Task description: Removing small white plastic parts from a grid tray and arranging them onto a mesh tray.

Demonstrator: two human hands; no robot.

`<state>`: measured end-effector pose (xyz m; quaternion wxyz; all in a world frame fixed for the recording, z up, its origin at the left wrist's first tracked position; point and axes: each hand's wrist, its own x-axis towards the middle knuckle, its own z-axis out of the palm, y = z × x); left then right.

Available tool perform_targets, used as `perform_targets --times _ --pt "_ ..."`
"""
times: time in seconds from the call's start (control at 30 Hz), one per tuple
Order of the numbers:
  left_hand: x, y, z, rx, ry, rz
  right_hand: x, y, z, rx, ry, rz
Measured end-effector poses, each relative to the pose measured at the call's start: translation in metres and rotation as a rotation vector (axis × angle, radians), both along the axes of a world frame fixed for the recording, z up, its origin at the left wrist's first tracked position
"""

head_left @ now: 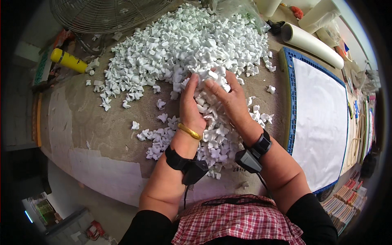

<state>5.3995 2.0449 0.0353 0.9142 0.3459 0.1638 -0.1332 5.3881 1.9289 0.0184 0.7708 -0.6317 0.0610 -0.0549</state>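
Gathering step appeared under way: left hand (191, 107) and right hand (230, 100), fingers cupped around white foam pieces (179, 45) heaped mid-table (81, 122). Next move would likely require drawing them toward the near edge.

Bright, even light; sharp centre, dark bent rim.

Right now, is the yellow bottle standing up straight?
No, the yellow bottle lies on its side at the table's far left edge, beside the white pieces.

Black sleeves, red-checked apron (241, 222), black wrist sensors (cabled) — gold bangle (190, 131) on left.
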Motion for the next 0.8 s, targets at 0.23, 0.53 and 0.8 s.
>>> perform_targets --times 0.23,0.53,0.8 --pt "-0.061 -0.010 0.054 0.051 -0.078 0.007 -0.059 -0.007 0.046 0.134 0.053 -0.032" --pt "-0.184 -0.098 0.092 0.098 -0.038 -0.056 -0.205 -0.094 0.119 0.278 0.096 -0.093" --pt "-0.231 -0.220 0.065 0.087 -0.075 -0.207 -0.262 -0.211 0.083 0.441 -0.001 -0.105"
